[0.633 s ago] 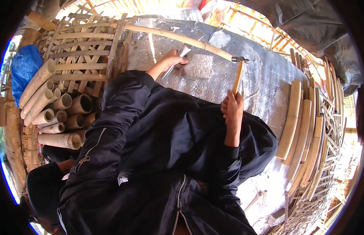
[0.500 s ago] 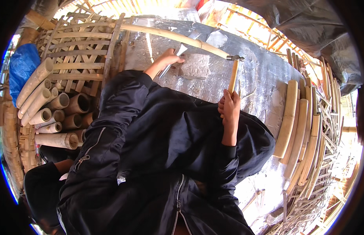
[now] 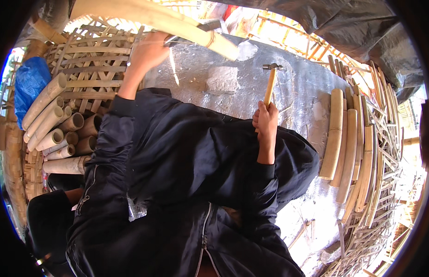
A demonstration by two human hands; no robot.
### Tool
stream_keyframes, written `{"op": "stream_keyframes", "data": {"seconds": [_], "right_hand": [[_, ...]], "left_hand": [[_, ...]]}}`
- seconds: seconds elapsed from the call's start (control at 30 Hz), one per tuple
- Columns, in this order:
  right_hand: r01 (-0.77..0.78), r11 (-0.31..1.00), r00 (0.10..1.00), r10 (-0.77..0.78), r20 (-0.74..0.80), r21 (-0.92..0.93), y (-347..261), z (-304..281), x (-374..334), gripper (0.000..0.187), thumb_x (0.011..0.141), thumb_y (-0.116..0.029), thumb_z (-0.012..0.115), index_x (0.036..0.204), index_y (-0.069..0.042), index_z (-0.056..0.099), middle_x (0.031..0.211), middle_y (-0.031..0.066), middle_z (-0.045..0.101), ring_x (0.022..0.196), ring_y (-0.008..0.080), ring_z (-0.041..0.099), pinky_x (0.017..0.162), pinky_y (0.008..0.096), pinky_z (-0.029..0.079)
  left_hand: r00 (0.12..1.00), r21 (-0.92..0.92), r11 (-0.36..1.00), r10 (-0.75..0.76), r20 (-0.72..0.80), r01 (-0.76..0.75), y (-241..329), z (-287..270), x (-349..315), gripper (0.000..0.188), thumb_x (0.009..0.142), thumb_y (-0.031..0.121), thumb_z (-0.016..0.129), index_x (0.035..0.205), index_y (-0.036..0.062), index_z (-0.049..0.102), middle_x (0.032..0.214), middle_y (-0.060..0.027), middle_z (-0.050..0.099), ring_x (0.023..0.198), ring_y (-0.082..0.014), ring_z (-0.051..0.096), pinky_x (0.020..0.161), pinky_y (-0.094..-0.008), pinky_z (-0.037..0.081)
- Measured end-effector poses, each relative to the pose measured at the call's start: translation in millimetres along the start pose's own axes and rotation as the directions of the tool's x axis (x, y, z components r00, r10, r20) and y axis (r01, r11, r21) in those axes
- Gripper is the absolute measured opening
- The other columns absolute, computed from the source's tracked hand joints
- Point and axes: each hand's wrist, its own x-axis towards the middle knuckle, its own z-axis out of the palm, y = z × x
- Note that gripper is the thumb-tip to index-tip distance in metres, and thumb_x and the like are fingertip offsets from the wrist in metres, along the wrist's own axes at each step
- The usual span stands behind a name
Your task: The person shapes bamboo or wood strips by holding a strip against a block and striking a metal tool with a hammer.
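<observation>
My left hand [image 3: 149,51] is closed at the upper left around a metal chisel [image 3: 215,26]. A split bamboo piece [image 3: 177,25] is raised across the chisel, close above my fingers, and hides part of the tool. Whether my fingers also grip the bamboo, I cannot tell. Farther right, my right hand [image 3: 266,119] is wrapped round the wooden handle of a hammer [image 3: 270,87]. The hammer stands upright, its metal head up and apart from the bamboo. Between the two hands a pale rectangular block [image 3: 223,80] lies on the silvery ground sheet [image 3: 191,94].
Cut bamboo tubes [image 3: 47,121] are stacked at the left beside a blue plastic bag [image 3: 30,85] and a woven bamboo lattice [image 3: 92,60]. Split bamboo lengths [image 3: 333,134] lean along the right side, next to a heap of thin strips [image 3: 385,184]. Dark plastic sheeting [image 3: 353,32] hangs at upper right.
My left hand has moved up and left with the chisel, now against the bamboo. The bamboo piece has risen from the sheet toward me. My right hand and hammer have shifted only slightly.
</observation>
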Motion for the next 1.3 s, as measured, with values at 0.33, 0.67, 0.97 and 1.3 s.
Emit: {"op": "stream_keyframes", "data": {"seconds": [0.33,0.67,0.97,1.3], "right_hand": [[0.039,0.999,0.996,-0.038,0.081,-0.012,-3.2,1.3,-9.1,0.021,0.106,-0.016,0.056,0.090,-0.006,0.047,0.063,-0.0030,0.044,0.045,0.0044,0.040,0.037,0.0236,0.031],[0.173,0.932,0.984,-0.152,0.088,-0.318,-88.4,-11.2,-80.5,0.035,0.111,-0.031,0.050,0.089,-0.004,0.051,0.061,0.0001,0.050,0.045,0.0075,0.047,0.040,0.0269,0.037],[0.552,0.620,0.787,-0.609,0.103,-0.557,-107.8,18.2,-101.8,0.034,0.111,-0.022,0.050,0.087,0.001,0.047,0.063,0.0207,0.052,0.052,0.0347,0.048,0.052,0.0447,0.040],[0.351,0.602,0.866,-0.500,0.003,-0.717,-107.6,-26.1,-93.7,0.031,0.109,-0.019,0.051,0.088,0.005,0.051,0.073,0.0307,0.059,0.069,0.0538,0.056,0.059,0.0534,0.042]], "left_hand": [[0.970,0.273,0.939,0.164,0.180,-0.210,49.1,-31.2,12.3,0.026,0.076,0.012,0.062,0.096,0.0055,0.076,0.095,-0.0184,0.076,0.093,-0.0379,0.074,0.083,-0.0504,0.058],[0.905,0.281,0.866,0.359,0.228,-0.414,107.3,-31.0,29.9,0.012,0.074,0.009,0.067,0.082,0.0041,0.074,0.084,-0.0160,0.075,0.082,-0.0360,0.074,0.071,-0.0469,0.058],[0.920,0.111,0.957,0.219,0.325,-0.267,104.8,-10.9,33.2,0.023,0.081,0.011,0.062,0.098,0.0039,0.076,0.099,-0.0204,0.075,0.094,-0.0391,0.074,0.080,-0.0504,0.059],[0.800,0.164,0.861,0.356,0.483,-0.482,93.1,37.4,31.1,0.028,0.085,0.010,0.060,0.107,0.0020,0.074,0.116,-0.0177,0.073,0.108,-0.0345,0.072,0.087,-0.0481,0.056]]}}
